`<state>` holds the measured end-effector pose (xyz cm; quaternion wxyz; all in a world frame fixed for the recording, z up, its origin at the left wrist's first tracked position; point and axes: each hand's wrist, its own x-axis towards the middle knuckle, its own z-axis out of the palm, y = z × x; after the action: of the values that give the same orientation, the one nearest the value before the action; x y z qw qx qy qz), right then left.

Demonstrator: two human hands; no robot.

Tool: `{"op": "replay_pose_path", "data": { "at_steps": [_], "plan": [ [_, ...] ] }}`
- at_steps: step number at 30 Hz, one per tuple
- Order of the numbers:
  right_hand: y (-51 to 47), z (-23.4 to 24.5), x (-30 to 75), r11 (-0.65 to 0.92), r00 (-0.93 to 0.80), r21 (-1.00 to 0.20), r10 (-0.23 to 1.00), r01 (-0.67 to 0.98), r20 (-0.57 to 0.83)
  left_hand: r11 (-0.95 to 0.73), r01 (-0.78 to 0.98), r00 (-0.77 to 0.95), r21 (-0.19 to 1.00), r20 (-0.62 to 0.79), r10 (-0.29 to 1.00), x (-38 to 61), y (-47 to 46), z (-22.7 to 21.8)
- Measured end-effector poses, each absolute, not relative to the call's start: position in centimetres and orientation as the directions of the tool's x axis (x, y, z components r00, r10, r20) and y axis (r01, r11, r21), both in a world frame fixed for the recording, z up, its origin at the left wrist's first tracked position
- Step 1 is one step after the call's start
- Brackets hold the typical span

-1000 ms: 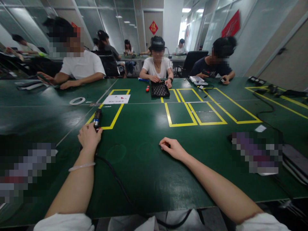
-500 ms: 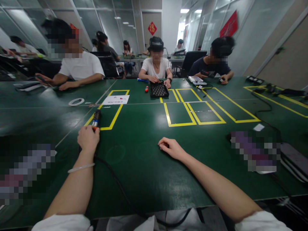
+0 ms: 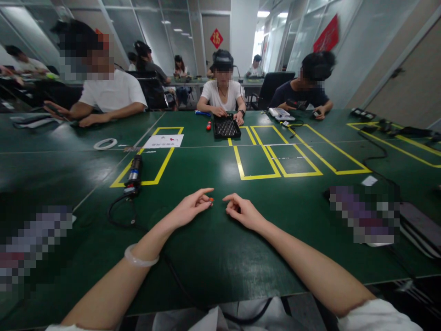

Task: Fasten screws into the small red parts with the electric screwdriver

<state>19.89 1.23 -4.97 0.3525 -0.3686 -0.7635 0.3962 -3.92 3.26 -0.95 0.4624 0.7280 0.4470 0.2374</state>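
My left hand (image 3: 189, 209) is over the table in front of me, its thumb and fingers closed on a small orange piece (image 3: 211, 200) that is too small to name. Just to its right, my right hand (image 3: 245, 213) rests by the table surface, fingers bent and apart, with nothing seen between them. A small gap separates the two hands. To the left lies a black cylindrical device (image 3: 135, 171) with a blue band and a cable, untouched.
The green table (image 3: 220, 257) carries yellow tape rectangles (image 3: 262, 177). A white paper sheet (image 3: 164, 141) and a white ring (image 3: 105, 144) lie at left. Across the table, a person handles a black tray (image 3: 226, 127). A black cable (image 3: 175, 271) crosses under my left arm.
My left hand has moved right, away from the black cylindrical device, and is now near my right hand with the small orange piece. My right hand has barely moved.
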Motion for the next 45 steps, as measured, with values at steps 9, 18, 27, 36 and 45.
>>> {"op": "replay_pose_path", "data": {
  "at_steps": [9, 18, 27, 36, 45],
  "plan": [
    [0.6, -4.5, 19.3, 0.573, -0.613, -0.752, 0.734, 0.326, 0.292, -0.285, 0.44, 0.679, 0.851, -0.108, 0.726, -1.5, 1.2, -1.0],
    [1.0, -4.7, 19.6, 0.413, -0.453, -0.864, 0.854, 0.289, 0.257, -0.43, 0.506, 0.598, 0.748, 0.055, 0.8, -1.4, 0.9, -0.8],
    [1.0, -4.8, 19.6, 0.397, -0.481, -0.888, 0.84, 0.23, 0.251, -0.522, 0.566, 0.574, 0.637, 0.15, 0.805, -1.3, 0.6, -0.8],
    [1.5, -5.4, 19.6, 0.209, -0.475, -0.97, 0.871, 0.126, 0.126, -0.559, 0.592, 0.599, 0.58, 0.146, 0.787, -1.3, 0.6, -1.3],
    [1.2, -5.3, 19.7, 0.29, -0.486, -0.943, 0.856, 0.167, 0.177, -0.53, 0.614, 0.589, 0.585, 0.108, 0.801, -1.4, 0.8, -0.8]
  ]
}}
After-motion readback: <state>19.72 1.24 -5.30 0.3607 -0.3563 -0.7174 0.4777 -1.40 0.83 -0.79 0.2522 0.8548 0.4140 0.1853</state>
